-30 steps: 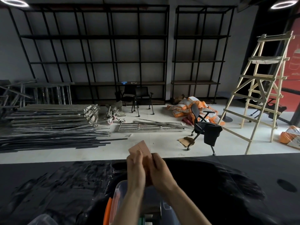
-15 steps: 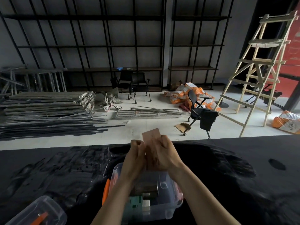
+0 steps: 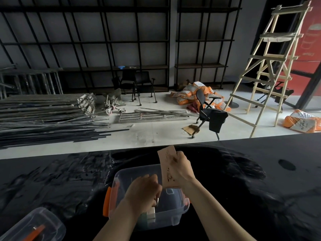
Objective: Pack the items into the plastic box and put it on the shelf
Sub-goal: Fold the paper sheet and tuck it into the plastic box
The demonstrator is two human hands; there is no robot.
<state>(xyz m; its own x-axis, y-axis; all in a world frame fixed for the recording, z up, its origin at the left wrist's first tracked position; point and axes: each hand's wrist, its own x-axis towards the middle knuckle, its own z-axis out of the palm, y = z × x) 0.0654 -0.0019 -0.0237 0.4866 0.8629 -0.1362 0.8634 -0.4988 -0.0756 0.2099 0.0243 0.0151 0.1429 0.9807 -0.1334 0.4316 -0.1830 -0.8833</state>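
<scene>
A clear plastic box [image 3: 121,176] with orange side latches stands on the black table in front of me. My right hand [image 3: 181,166] grips a tan paper envelope [image 3: 167,173] upright over the box's far right corner. My left hand [image 3: 143,193] reaches down into the box with fingers curled over items there; a small metallic piece [image 3: 157,201] shows at its fingertips, and I cannot tell whether it is held. Other items in the box are mostly hidden by my forearm. Black metal shelves [image 3: 139,66] line the far wall.
The box's clear lid [image 3: 33,225] with an orange handle lies at the table's near left. The black table [image 3: 243,180] stretches wide to both sides. Beyond it on the floor are metal bars, office chairs [image 3: 211,113], orange sacks and a wooden ladder [image 3: 271,66].
Both hands held the envelope together before. Now my left hand has let go and dropped into the box, while my right hand keeps the envelope. My view has tilted downward.
</scene>
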